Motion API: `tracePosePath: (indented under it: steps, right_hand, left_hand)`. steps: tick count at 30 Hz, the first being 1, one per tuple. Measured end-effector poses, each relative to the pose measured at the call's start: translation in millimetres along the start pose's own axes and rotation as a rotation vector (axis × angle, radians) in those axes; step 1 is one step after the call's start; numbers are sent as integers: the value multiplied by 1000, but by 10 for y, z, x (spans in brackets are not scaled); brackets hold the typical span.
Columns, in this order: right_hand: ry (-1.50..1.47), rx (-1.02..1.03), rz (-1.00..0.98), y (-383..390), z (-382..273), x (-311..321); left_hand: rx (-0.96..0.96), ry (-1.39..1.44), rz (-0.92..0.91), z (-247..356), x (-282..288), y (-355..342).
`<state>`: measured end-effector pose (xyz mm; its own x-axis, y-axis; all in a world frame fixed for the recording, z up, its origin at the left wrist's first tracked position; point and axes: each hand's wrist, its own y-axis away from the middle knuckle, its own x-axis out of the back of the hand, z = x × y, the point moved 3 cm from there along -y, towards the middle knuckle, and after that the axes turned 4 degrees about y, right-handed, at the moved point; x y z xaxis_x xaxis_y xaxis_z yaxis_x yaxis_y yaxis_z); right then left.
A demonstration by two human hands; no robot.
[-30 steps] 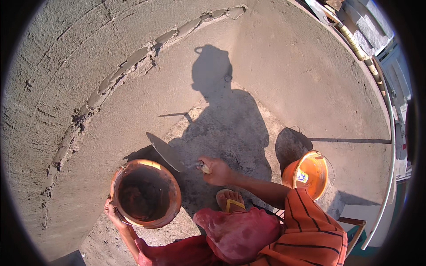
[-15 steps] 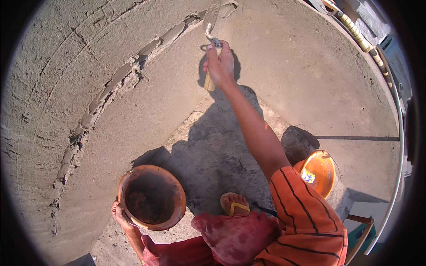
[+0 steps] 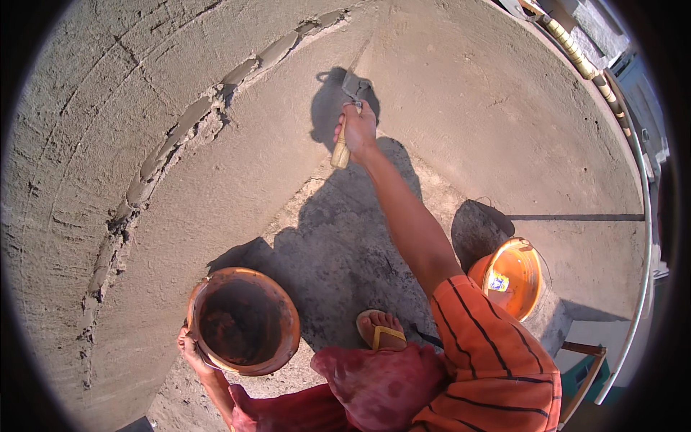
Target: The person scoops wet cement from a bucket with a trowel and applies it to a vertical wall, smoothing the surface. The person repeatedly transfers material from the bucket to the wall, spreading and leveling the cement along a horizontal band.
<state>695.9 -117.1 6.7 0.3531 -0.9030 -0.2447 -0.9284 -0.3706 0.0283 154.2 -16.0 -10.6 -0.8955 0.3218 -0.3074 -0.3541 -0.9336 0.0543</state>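
A wooden-handled trowel (image 3: 340, 151) is in my right hand (image 3: 356, 128), its metal blade at the plastered wall (image 3: 432, 79) near the inside corner, in the shadow of my head. With my left hand (image 3: 193, 349) I grip the side of an orange bucket (image 3: 288, 320), which has dark, muddy stuff inside; whether my fingers are on rim or handle is hard to tell. A broken, grooved seam (image 3: 191, 122) of rough mortar curves along the left wall, above and left of the trowel.
A second orange bucket (image 3: 525, 281) with a wire handle and a small labelled item inside stands at the right. My sandalled foot (image 3: 381, 327) rests on the concrete floor (image 3: 288, 216). A pale pipe (image 3: 640, 273) and a wooden frame (image 3: 579, 349) are at the right edge.
My right hand swung the trowel from low beside the left bucket up to the wall, then came slightly down toward the corner. My left hand still grips the bucket.
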Motion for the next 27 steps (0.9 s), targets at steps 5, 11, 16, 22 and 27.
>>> tracePosePath:
  steps: [5,11,16,22,27]
  right_hand:
    - [183,187,26,-17,-358,115]
    - [315,257,59,-204,-543,-114]
    - [588,232,-169,525,551,188]
    - [975,-290,-195,920,913,1492]
    - [1348,-143,-161,492,942,1685]
  left_hand:
    - [-3,35,11,62,-74,117]
    - [-6,-30,65,68,23,128]
    - [7,31,16,5,87,22]
    - [22,60,-17,63,-97,56]
    - [22,126,-28,2,151,34]
